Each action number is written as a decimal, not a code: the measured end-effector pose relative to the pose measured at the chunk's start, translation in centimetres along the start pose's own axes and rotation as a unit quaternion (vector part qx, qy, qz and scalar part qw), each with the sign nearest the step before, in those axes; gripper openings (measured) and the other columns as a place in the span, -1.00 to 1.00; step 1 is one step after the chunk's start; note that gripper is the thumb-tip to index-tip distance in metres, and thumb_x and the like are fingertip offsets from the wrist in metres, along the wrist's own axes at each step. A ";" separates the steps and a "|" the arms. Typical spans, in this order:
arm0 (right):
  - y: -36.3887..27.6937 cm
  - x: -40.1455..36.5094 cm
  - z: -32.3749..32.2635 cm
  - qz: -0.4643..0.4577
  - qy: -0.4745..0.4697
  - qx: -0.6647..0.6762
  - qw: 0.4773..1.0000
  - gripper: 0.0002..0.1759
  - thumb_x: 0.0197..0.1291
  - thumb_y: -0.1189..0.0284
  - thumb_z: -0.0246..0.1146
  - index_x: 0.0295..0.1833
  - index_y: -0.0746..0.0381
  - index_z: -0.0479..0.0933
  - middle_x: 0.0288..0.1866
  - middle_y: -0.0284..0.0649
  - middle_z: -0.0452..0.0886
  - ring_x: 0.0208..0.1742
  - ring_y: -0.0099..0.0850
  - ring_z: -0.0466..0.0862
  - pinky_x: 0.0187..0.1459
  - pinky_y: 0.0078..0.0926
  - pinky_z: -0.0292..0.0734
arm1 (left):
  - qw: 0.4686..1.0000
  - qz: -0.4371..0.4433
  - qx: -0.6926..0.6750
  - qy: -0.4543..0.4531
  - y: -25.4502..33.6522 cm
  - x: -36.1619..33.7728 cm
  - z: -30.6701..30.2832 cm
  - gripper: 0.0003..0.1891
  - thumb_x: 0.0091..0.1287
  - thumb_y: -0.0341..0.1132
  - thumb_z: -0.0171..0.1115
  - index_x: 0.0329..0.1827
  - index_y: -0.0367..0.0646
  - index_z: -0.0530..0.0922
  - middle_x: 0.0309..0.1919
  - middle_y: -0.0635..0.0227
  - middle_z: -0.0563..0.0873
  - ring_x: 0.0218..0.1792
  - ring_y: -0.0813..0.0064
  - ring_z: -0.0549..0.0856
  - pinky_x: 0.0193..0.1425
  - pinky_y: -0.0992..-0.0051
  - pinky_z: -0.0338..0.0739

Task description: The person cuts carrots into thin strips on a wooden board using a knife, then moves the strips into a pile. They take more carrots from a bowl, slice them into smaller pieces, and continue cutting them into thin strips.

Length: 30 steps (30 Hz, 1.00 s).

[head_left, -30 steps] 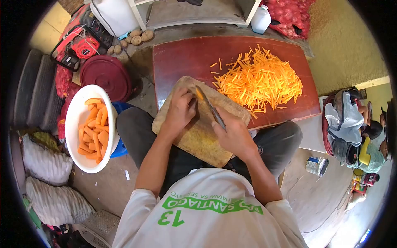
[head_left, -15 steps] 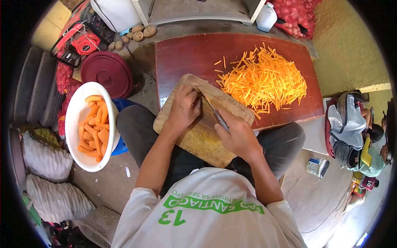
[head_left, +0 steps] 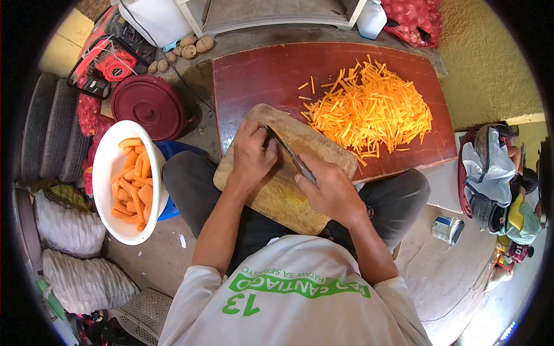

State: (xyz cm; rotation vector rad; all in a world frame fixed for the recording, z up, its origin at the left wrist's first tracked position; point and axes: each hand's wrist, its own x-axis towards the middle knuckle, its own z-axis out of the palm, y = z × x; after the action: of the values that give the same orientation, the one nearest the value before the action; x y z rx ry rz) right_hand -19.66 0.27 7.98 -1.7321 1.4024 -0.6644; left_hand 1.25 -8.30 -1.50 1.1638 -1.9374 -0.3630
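Note:
A worn wooden cutting board (head_left: 288,210) rests across my lap. My right hand (head_left: 330,190) is closed around the handle of a knife (head_left: 287,151), whose blade slants up and left to the fingertips of my left hand (head_left: 254,153). That left hand is curled down on the upper left of the board, and whatever lies under its fingers is hidden. Beyond the board, a heap of carrot strips (head_left: 375,109) covers much of the red tabletop (head_left: 254,75). At my left, peeled carrots (head_left: 134,190) lie in a white basin (head_left: 103,199).
Behind the basin sits a dark red lidded tub (head_left: 147,106). Several potatoes (head_left: 188,51) lie on the floor near a white jug (head_left: 370,22) and a red mesh sack (head_left: 412,20). White sacks (head_left: 86,282) stand at the left; a clear jar (head_left: 447,229) lies at the right.
The knife blade has shifted slightly and now lies closer along my left fingertips. My left hand stays curled on the board. The whole view has shifted a little.

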 end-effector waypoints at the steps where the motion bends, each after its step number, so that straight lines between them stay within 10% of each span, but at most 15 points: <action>1: 0.0 -0.1 -0.1 0.006 -0.003 -0.005 1.000 -0.54 0.48 0.42 0.36 0.40 0.36 0.57 0.02 0.33 0.77 0.09 0.38 0.76 0.07 0.20 0.67 | 1.000 -0.007 -0.003 -0.003 0.1 0.1 -0.1 -0.84 0.11 -0.62 0.46 -0.32 -0.38 0.61 -0.19 -0.01 0.64 -0.07 -0.14 0.64 0.03 0.01 0.57; 8: 0.3 -0.6 -0.8 -0.011 0.041 0.051 0.998 -0.55 0.46 0.53 0.38 0.40 0.42 0.61 -0.23 0.04 0.66 -0.27 -0.27 0.68 -0.11 -0.27 0.63 | 1.000 -0.011 -0.005 0.005 -0.2 0.0 0.0 -0.85 0.11 -0.62 0.46 -0.27 -0.39 0.67 -0.18 0.00 0.66 -0.06 -0.13 0.65 0.07 0.00 0.59; 11: -0.1 -0.1 -1.3 0.003 0.024 0.014 1.000 -0.51 0.46 0.53 0.39 0.44 0.43 0.59 -0.19 0.05 0.70 -0.22 -0.21 0.72 -0.06 -0.28 0.65 | 1.000 -0.013 -0.004 0.012 -0.4 -0.1 0.3 -0.82 0.12 -0.61 0.48 -0.20 -0.40 0.73 -0.17 0.01 0.66 -0.05 -0.11 0.65 0.07 0.01 0.59; 14: 0.5 0.1 -0.2 -0.037 0.043 0.014 0.998 -0.59 0.45 0.47 0.40 0.32 0.35 0.58 -0.02 0.29 0.76 0.09 0.35 0.75 0.05 0.10 0.68 | 1.000 -0.012 0.010 -0.001 -0.5 -0.1 0.0 -0.82 0.14 -0.60 0.49 -0.18 -0.39 0.75 -0.17 0.02 0.66 -0.04 -0.10 0.65 0.09 0.03 0.59; 30: 0.3 1.1 -0.3 -0.052 0.001 -0.074 0.996 -0.50 0.46 0.42 0.38 0.42 0.41 0.58 0.02 0.34 0.78 0.07 0.33 0.79 0.07 0.17 0.70 | 0.998 0.011 0.040 -0.049 0.1 0.7 -1.0 -0.88 0.15 -0.53 0.46 -0.29 -0.34 0.69 -0.14 0.06 0.65 0.01 -0.06 0.63 0.16 0.05 0.57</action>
State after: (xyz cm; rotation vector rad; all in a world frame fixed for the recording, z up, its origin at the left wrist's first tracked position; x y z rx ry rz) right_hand -19.78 -0.85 7.75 -1.9314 1.3999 -0.6311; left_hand 1.76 -8.61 -0.49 1.1943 -2.0662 -0.3382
